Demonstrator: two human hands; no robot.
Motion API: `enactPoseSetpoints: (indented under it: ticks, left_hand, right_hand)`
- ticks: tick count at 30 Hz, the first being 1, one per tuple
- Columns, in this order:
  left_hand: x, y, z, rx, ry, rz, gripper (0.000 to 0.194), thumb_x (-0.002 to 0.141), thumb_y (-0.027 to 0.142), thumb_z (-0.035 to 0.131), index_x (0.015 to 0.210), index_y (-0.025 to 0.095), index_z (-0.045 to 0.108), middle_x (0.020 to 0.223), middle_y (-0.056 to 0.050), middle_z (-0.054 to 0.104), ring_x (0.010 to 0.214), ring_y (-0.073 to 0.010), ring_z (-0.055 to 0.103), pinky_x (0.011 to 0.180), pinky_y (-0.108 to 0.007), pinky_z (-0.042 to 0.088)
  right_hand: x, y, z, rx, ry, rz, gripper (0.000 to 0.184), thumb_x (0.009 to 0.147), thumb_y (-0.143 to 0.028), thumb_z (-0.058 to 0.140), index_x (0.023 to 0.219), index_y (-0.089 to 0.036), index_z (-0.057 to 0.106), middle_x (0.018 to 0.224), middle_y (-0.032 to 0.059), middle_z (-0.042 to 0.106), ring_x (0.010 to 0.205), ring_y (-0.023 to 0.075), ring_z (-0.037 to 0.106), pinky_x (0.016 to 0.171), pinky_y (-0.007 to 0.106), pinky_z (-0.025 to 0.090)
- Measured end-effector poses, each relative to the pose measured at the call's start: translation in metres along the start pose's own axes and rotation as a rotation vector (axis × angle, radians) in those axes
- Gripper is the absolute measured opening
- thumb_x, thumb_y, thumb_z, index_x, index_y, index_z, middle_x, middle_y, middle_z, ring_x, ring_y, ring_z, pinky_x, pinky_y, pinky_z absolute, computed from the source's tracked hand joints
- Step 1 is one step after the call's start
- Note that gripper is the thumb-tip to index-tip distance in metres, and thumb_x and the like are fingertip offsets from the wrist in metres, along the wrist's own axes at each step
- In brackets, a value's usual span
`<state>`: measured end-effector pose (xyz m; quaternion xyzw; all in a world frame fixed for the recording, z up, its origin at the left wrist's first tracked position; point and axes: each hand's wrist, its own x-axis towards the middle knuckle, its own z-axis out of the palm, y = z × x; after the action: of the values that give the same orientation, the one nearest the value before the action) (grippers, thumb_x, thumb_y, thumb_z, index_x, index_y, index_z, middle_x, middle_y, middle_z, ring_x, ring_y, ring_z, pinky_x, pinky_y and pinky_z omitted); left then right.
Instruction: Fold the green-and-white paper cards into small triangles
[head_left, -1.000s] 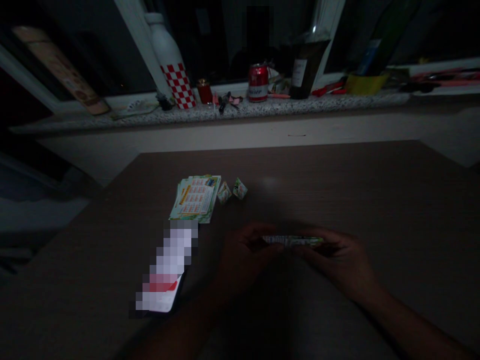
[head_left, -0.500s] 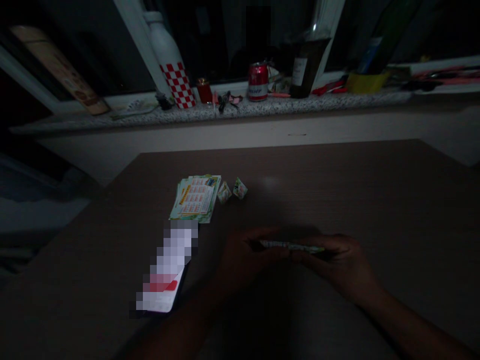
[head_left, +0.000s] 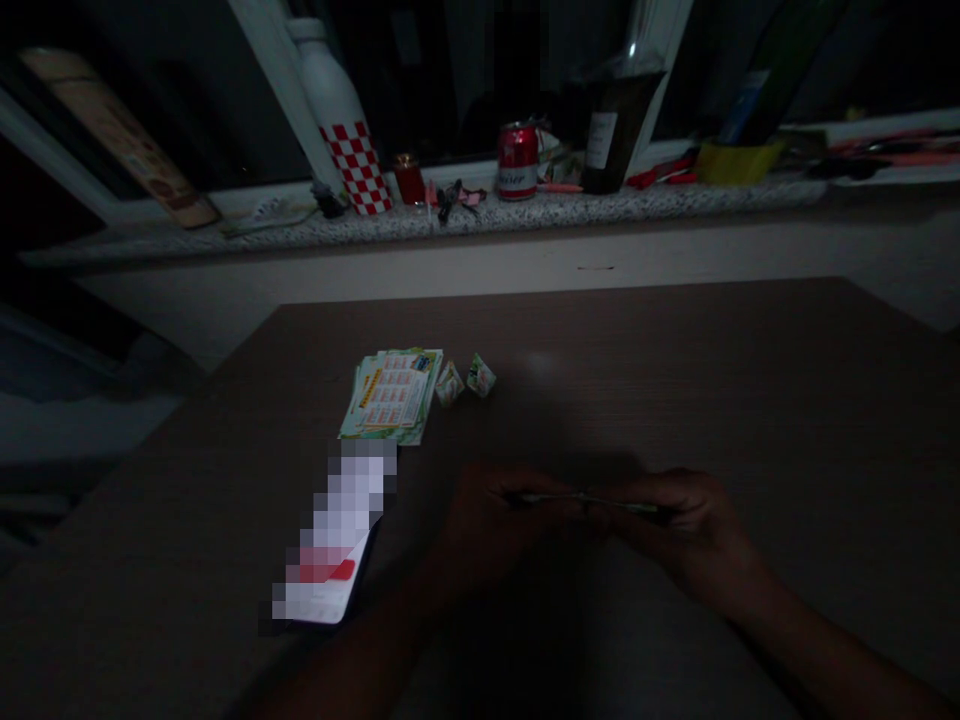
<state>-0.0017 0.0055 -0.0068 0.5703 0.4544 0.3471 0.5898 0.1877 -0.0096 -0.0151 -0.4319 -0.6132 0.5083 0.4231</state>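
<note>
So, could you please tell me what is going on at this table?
The left hand and right hand together hold a thin folded paper, nearly edge-on, over the table. Beside them lie a lit phone, a stack of printed cards and two small folded pieces.

1. Two hands [head_left: 499, 515] [head_left: 690, 510].
2. One held paper [head_left: 631, 506], seen edge-on; its layers cannot be counted.
3. Two folded papers [head_left: 450, 384] [head_left: 481, 376].
4. One card stack [head_left: 394, 395], several cards, too overlapped to count.
5. One phone [head_left: 337, 540].
6. One red can [head_left: 517, 162].
7. One checkered bottle [head_left: 351, 145].
8. One table [head_left: 675, 380].
</note>
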Motion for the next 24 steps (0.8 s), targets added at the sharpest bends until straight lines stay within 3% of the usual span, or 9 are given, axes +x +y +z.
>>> enactPoseSetpoints:
  ticks: [6, 14, 24]
  left_hand:
    - [0.004, -0.004, -0.009, 0.024, -0.014, -0.024, 0.016, 0.077, 0.031, 0.071, 0.078, 0.016, 0.076, 0.071, -0.003, 0.073, 0.069, -0.0152, 0.066, 0.065, -0.022, 0.048]
    - [0.005, -0.006, -0.012, -0.064, 0.019, 0.000, 0.017, 0.082, 0.031, 0.065, 0.087, 0.018, 0.075, 0.074, -0.002, 0.074, 0.070, -0.0153, 0.068, 0.067, -0.022, 0.050]
    - [0.005, -0.011, -0.008, -0.122, 0.085, 0.036, 0.020, 0.082, 0.036, 0.064, 0.090, 0.018, 0.069, 0.073, -0.001, 0.069, 0.067, -0.0131, 0.064, 0.064, -0.022, 0.049]
  right_hand:
    - [0.002, 0.002, -0.001, 0.031, 0.065, -0.009, 0.016, 0.079, -0.028, 0.069, 0.093, -0.025, 0.078, 0.071, 0.0024, 0.077, 0.061, 0.0156, 0.071, 0.056, 0.021, 0.057]
    - [0.005, 0.002, -0.002, 0.136, -0.028, -0.024, 0.021, 0.087, -0.028, 0.061, 0.104, -0.029, 0.074, 0.085, 0.0021, 0.078, 0.070, 0.0141, 0.072, 0.066, 0.021, 0.058]
    - [0.002, 0.007, -0.003, -0.046, 0.020, -0.102, 0.022, 0.087, -0.022, 0.060, 0.102, -0.028, 0.074, 0.079, -0.0014, 0.077, 0.069, 0.0134, 0.071, 0.063, 0.020, 0.056]
